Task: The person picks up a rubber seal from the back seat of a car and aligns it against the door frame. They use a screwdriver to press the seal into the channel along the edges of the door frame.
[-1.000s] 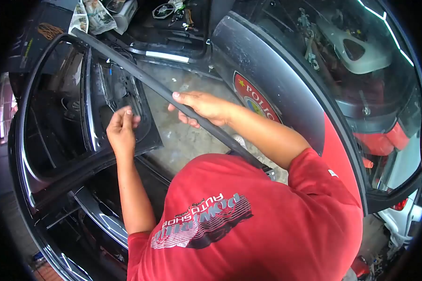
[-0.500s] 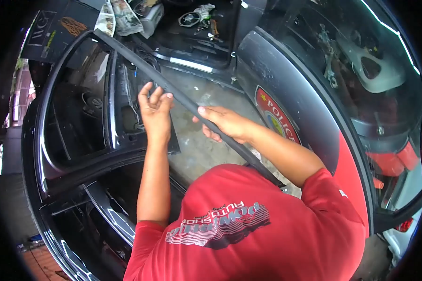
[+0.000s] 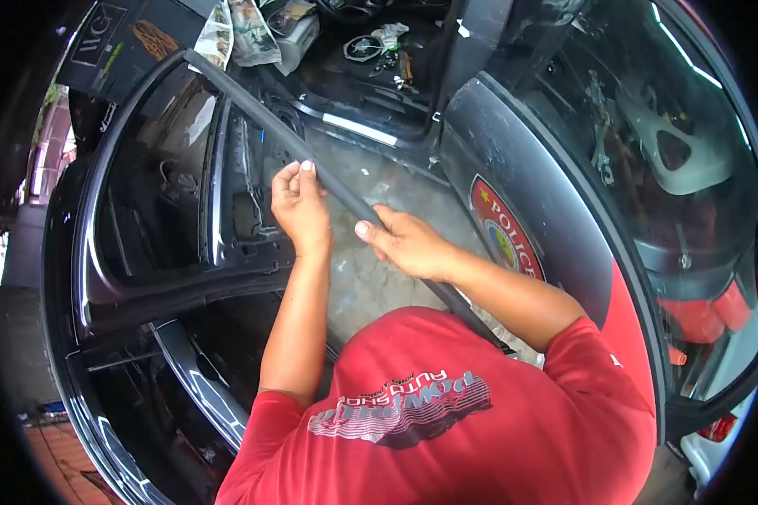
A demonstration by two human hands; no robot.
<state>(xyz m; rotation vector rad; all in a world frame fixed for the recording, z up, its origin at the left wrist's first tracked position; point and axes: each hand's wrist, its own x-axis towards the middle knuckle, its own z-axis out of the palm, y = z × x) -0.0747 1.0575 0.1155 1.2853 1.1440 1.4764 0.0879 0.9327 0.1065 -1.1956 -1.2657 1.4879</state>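
A long, dark trim strip (image 3: 257, 111) runs diagonally from the top corner of a black car door (image 3: 101, 286) down to beside my torso. My left hand (image 3: 303, 210) is closed at the middle of the strip, its thumb tip and curled fingers pinching the lower edge. Lower down, my right hand (image 3: 408, 242) grips the strip, the thumb pointing up along it. Part of the strip is hidden behind the right hand and forearm.
On the right stands a grey and red door panel with a police emblem (image 3: 505, 231). An open car doorway with a bright sill (image 3: 360, 130) is ahead, with newspaper (image 3: 253, 34) and a coil of cord (image 3: 154, 39) at the upper left. Concrete floor (image 3: 366, 290) shows between.
My left hand's spread fingers have closed into a pinch at the strip. The right hand has shifted its grip, its fingers now less wrapped beneath. The view has moved slightly.
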